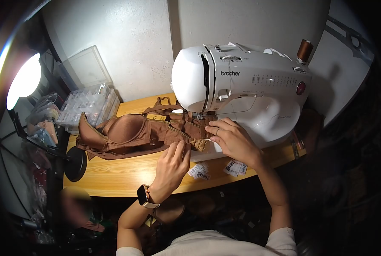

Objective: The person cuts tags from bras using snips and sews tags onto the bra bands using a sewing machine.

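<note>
A brown bra (126, 129) lies across the table, its moulded cups at the left and its band reaching under the sewing machine's needle area. My left hand (172, 164), wearing a watch, has its fingers closed on the lower edge of the band. On the right, my right hand (233, 138) pinches the band's end beside the presser foot, thumb below and fingers above. The white sewing machine (250, 72) stands over this end of the bra. A yellow tag (155, 117) rests on the straps. The needle tip is hard to make out.
Brown thread on a spool (304, 51) tops the machine. Small barcode labels (235, 167) lie near the front edge of the wooden table (126, 177). At the left are a lit lamp (25, 81), its round base (75, 164) and a clear compartment box (88, 104).
</note>
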A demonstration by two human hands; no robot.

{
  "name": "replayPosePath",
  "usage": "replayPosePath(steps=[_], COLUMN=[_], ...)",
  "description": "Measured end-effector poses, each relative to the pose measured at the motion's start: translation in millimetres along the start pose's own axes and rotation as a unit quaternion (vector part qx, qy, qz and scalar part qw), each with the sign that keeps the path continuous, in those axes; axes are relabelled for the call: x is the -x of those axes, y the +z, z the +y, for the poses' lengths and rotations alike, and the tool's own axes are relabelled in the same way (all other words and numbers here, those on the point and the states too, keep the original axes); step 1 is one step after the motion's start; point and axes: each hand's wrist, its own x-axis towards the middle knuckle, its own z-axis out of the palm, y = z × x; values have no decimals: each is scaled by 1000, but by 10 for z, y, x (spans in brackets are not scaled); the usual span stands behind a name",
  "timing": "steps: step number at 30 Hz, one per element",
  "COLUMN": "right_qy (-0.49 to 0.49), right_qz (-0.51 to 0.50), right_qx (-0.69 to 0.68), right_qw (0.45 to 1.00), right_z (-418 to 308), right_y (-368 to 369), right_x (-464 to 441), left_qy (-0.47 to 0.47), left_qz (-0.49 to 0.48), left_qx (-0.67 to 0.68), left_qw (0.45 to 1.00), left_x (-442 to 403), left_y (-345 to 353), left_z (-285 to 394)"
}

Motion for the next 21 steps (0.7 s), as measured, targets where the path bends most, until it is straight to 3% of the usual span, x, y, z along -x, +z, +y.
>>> replayPosePath(steps=[21], right_qy=[-22], right_qz=[45], right_qx=[52], right_qw=[997], right_z=[22], right_y=[91], right_x=[9], left_qy=[-19], left_qz=[30], left_qx=[36], left_qw=[999], left_x=[5], left_y=[64], left_z=[-3])
